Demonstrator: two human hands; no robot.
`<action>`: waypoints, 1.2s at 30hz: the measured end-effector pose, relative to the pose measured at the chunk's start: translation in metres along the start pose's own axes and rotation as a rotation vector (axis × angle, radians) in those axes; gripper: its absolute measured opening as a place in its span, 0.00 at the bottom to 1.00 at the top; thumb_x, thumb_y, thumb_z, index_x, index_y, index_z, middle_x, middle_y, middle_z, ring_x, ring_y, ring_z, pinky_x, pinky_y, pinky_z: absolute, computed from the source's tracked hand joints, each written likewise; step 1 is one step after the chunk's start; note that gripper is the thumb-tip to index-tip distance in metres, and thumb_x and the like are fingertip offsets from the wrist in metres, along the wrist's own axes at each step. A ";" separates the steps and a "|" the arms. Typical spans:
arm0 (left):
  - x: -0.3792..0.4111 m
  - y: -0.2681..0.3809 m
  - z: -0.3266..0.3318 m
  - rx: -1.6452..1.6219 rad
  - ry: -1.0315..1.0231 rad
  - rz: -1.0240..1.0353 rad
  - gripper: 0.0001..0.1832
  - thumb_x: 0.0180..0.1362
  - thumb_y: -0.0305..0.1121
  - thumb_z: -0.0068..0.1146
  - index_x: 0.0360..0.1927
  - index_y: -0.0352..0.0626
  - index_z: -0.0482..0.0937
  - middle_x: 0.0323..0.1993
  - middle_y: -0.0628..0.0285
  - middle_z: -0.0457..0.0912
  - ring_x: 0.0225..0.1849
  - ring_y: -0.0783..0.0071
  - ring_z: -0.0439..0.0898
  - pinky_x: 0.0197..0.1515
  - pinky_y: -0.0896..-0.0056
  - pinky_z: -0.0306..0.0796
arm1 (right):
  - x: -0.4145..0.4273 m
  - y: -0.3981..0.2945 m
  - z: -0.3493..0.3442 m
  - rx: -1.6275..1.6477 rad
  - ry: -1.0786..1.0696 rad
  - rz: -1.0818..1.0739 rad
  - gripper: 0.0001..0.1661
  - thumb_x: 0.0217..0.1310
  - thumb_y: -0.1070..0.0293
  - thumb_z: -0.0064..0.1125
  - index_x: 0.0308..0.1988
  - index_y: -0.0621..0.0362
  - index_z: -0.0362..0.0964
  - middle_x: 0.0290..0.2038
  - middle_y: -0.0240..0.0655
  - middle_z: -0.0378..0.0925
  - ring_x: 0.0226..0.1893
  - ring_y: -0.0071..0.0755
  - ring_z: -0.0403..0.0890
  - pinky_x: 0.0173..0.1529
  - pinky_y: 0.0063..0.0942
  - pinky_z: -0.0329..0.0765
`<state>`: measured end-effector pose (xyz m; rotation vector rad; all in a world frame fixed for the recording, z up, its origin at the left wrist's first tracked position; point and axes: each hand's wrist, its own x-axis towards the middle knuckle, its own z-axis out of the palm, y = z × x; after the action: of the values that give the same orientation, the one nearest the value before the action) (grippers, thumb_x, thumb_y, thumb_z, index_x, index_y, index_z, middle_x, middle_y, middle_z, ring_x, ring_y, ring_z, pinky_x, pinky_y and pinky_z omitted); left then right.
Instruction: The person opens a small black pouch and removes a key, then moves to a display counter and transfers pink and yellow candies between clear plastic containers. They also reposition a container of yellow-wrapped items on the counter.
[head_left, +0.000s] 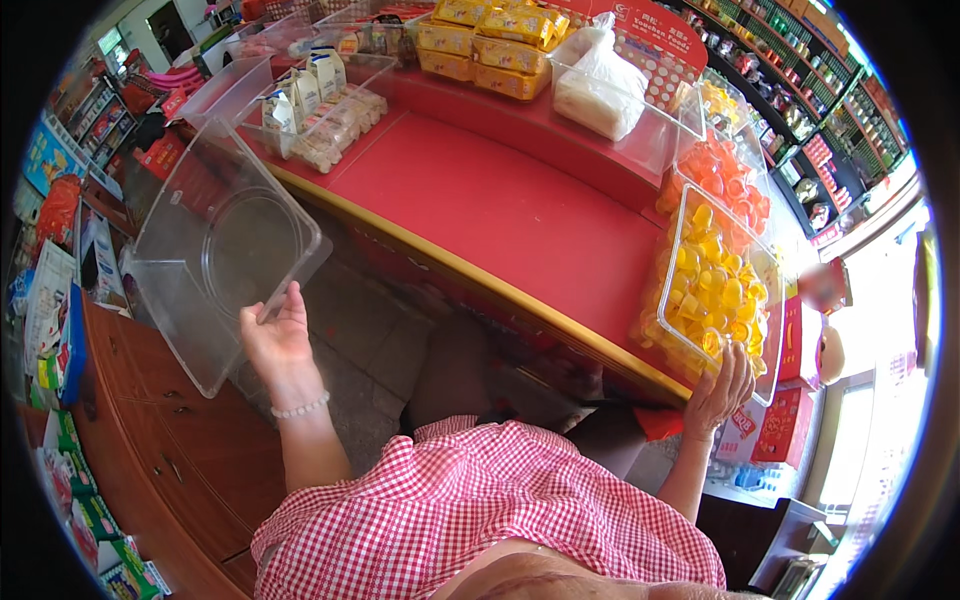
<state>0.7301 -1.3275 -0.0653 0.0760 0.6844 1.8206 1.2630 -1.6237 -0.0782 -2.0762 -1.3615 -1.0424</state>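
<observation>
My left hand (281, 337) grips a clear plastic box (169, 225) by its near rim, thumb and fingers pinching the edge. The box hangs tilted beside the red display stand, over the floor, and a round ring is moulded in its base. My right hand (721, 394) rests at the near corner of a clear bin of yellow jelly cups (716, 281), its straightened fingers reaching over the rim against the cups. Behind that bin stands another with orange-red jelly cups (720, 180). Between my hands lies the red shelf (480, 210) of the stand, edged with a yellow strip.
White cartons (304, 90) and packed snacks (341, 127) fill a clear bin at the stand's left. Yellow packets (487, 49) and a white plastic bag (604, 90) stand along the back. A brown wooden cabinet (180, 420) is close on my left. Red cartons (784, 427) stand at the right.
</observation>
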 end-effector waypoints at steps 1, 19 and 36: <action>-0.009 -0.010 0.000 0.025 -0.032 0.045 0.21 0.62 0.29 0.51 0.53 0.26 0.62 0.50 0.40 0.74 0.49 0.43 0.80 0.54 0.48 0.83 | 0.004 -0.007 0.002 0.058 0.069 0.044 0.29 0.77 0.49 0.43 0.63 0.59 0.70 0.63 0.43 0.74 0.67 0.49 0.70 0.71 0.50 0.59; -0.123 -0.128 0.036 0.692 -0.940 -0.366 0.43 0.69 0.35 0.49 0.77 0.30 0.37 0.74 0.36 0.51 0.45 0.51 0.86 0.43 0.59 0.84 | 0.050 -0.185 0.029 1.826 -0.757 0.911 0.52 0.67 0.69 0.54 0.79 0.49 0.32 0.71 0.58 0.57 0.53 0.51 0.82 0.39 0.36 0.89; 0.000 -0.139 0.014 1.413 -1.303 0.393 0.30 0.63 0.38 0.67 0.63 0.32 0.74 0.61 0.51 0.76 0.52 0.63 0.80 0.45 0.69 0.81 | 0.094 -0.070 -0.026 1.620 -0.056 1.065 0.41 0.60 0.64 0.45 0.71 0.67 0.56 0.60 0.56 0.74 0.55 0.50 0.82 0.45 0.39 0.87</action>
<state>0.8532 -1.2938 -0.1211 2.1752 0.8092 0.8701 1.2116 -1.5586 0.0091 -1.0800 -0.4364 0.5240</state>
